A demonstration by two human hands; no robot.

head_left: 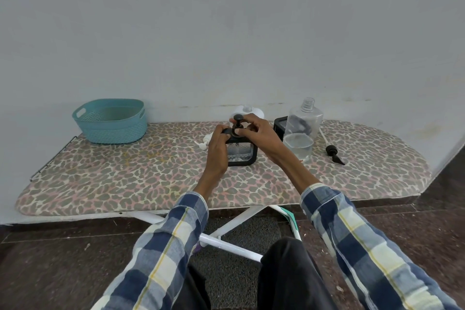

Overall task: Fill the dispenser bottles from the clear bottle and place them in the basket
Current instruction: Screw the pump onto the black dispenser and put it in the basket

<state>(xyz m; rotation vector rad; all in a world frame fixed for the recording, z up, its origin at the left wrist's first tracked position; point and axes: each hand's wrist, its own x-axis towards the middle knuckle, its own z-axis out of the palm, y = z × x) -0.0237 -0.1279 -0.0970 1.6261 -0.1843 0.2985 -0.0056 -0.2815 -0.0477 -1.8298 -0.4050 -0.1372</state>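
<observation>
A square black-framed dispenser bottle (242, 155) stands mid-board with some clear liquid in its bottom. My left hand (218, 151) grips its left side. My right hand (259, 132) holds the black pump head (237, 125) at the bottle's neck. To the right stands the uncapped clear bottle (302, 131), roughly a third full. A white dispenser bottle (247, 111) without a pump stands behind my hands, and a second black dispenser (279, 126) sits partly hidden behind the clear bottle. The teal basket (112, 121) is at the far left, with nothing showing in it.
A white pump head (203, 143) lies left of my left hand. A loose black pump (334, 153) with its tube lies right of the clear bottle. All rests on a leopard-print ironing board (141, 173) against a pale wall.
</observation>
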